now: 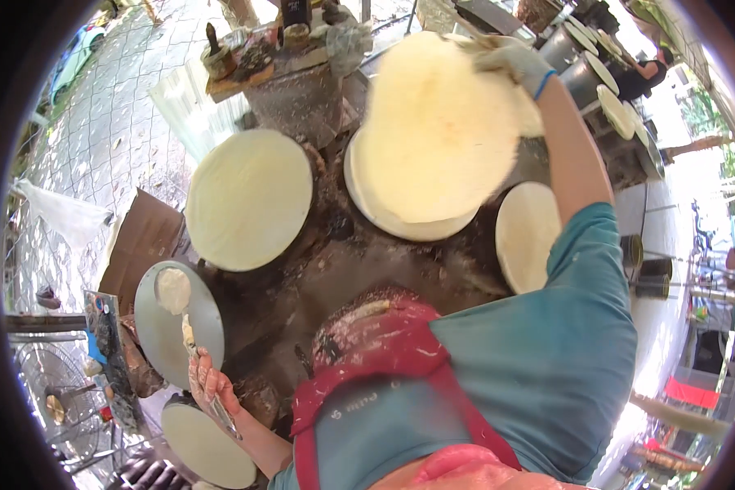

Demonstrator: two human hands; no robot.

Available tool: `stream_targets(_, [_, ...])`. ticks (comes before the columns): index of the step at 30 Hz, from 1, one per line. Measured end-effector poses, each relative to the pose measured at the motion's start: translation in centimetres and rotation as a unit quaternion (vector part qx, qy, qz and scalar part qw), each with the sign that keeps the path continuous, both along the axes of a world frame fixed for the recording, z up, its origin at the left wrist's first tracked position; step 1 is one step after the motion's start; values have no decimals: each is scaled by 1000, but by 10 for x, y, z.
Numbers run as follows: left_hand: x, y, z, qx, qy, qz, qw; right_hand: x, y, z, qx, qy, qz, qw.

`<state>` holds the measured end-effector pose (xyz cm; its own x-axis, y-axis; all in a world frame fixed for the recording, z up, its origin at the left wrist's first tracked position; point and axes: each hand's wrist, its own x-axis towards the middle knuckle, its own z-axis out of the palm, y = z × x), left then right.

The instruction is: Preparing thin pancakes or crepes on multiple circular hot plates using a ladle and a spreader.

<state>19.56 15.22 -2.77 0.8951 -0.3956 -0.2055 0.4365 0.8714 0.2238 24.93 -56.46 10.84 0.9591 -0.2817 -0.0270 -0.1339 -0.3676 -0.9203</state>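
My left hand (211,384) is closed around the handle of a ladle (188,335), whose round bowl is filled with pale batter (173,291). The bowl is above a bare grey round griddle (205,318). My right hand (514,60), in a whitish work glove with a blue cuff, grips the far edge of a large thin flatbread (441,122). That flatbread is blurred and hangs over another pale round (373,211), partly covering it. Whether the two touch, I cannot tell.
Pale rounds lie at the left (251,199), right (528,236) and lower left (208,444). A brush in a pot (219,58) stands on a ledge behind. Cardboard (141,236) leans near a wire fence. Another person (643,76) is at the far right, beside metal drums (588,79).
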Motion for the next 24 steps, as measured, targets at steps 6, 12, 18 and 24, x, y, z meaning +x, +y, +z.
stream_targets(6, [-24, -103, 12, -47, 51, 18, 997, 28, -119, 55, -319, 24, 14, 947])
stream_targets(12, [-43, -157, 15, -22, 66, 19, 997, 49, -185, -56, -677, 111, -33, 727])
stream_targets(18, [-66, -186, 18, 18, 64, 35, 997, 17, -185, -243, -695, 62, -94, 710])
stream_targets(24, [-105, -176, 30, 30, 91, 92, 991, 10, -175, -257, -624, 120, -182, 751])
